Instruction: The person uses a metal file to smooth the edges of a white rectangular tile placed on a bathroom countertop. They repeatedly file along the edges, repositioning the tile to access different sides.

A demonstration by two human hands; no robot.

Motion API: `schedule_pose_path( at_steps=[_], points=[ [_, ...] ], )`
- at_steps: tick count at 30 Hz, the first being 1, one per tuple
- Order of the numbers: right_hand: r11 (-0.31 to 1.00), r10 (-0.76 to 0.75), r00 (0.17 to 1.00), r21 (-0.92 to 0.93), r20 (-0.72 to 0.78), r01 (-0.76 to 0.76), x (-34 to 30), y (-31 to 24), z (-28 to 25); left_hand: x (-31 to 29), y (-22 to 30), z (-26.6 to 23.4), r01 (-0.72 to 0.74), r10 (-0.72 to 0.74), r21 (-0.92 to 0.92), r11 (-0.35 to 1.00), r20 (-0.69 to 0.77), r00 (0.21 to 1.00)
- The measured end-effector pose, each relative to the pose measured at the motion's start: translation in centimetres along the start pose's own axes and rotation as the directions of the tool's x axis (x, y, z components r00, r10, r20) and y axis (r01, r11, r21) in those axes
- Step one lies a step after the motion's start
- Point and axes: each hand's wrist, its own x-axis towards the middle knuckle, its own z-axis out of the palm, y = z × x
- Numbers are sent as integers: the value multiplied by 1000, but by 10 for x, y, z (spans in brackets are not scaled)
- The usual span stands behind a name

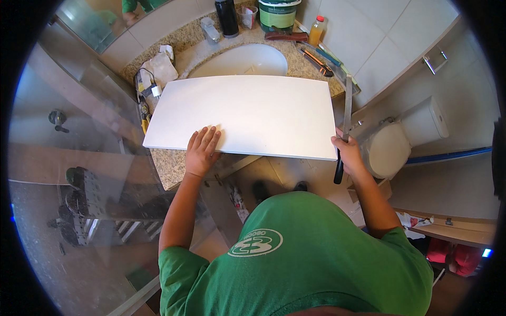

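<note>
A white rectangular board (pixel 242 113) lies across the granite counter, over the front of the sink, and its near edge juts past the counter. My left hand (pixel 203 150) rests on the board's near left part, fingers stretched flat on its top. At the right end, my right hand (pixel 348 150) is closed around a flat file (pixel 348 108) with a long grey metal blade and a black handle. The file points away from me, beside the board's right edge. My right fingertips are close to the board's corner; whether they touch it I cannot tell.
Behind the board are a sink (pixel 247 60), a black bottle (pixel 226 18), a green bucket (pixel 278 16), an orange-capped bottle (pixel 317 30) and a utility knife (pixel 316 63). A toilet (pixel 387 150) stands right. Left is a glass panel (pixel 89 226). A cabinet door (pixel 216 205) hangs below.
</note>
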Motion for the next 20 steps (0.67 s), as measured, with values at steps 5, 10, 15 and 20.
schedule_pose_path(
  at_steps=[5, 10, 15, 20],
  points=[
    [999, -36, 996, 5, -79, 37, -2, 22, 11, 8, -16, -15, 94, -97, 50, 994, 61, 993],
    [997, 67, 997, -38, -42, -69, -5, 11, 6, 14, -22, -18, -34, 36, 29, 999, -50, 998],
    [994, -82, 988, 56, -128, 90, 5, -32, 13, 45, -20, -59, -72, 71, -14, 997, -69, 995],
    [997, 75, 996, 32, -45, -74, 33, -107, -1, 102, -39, -104, -69, 69, -84, 994, -9, 998]
  ],
)
